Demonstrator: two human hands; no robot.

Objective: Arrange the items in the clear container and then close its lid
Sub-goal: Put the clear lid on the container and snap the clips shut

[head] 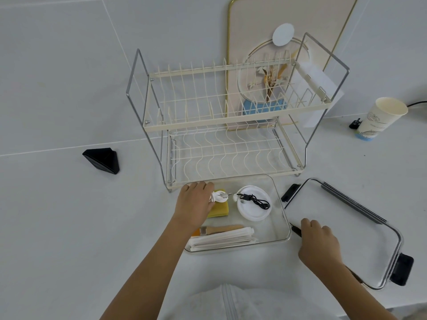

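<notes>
The clear container (280, 218) sits on the white counter in front of me. Inside lie a yellow sponge (219, 210), a round white lid (253, 207) with a black cable (256, 199) on it, a wooden-handled brush (223, 229) and a stack of white paper sleeves (224, 239). My left hand (195, 204) reaches into the container's left side and holds a coiled white cable (219, 196) over the sponge. My right hand (317, 242) rests with curled fingers on the near left edge of the clear lid (335, 215), which lies flat to the right of the container with black clasps.
A two-tier cream wire dish rack (226, 116) stands right behind the container. A black triangular object (102, 159) lies at the left. A paper cup (380, 117) stands at the far right, with a small black clip beside it. A decorated board leans on the wall.
</notes>
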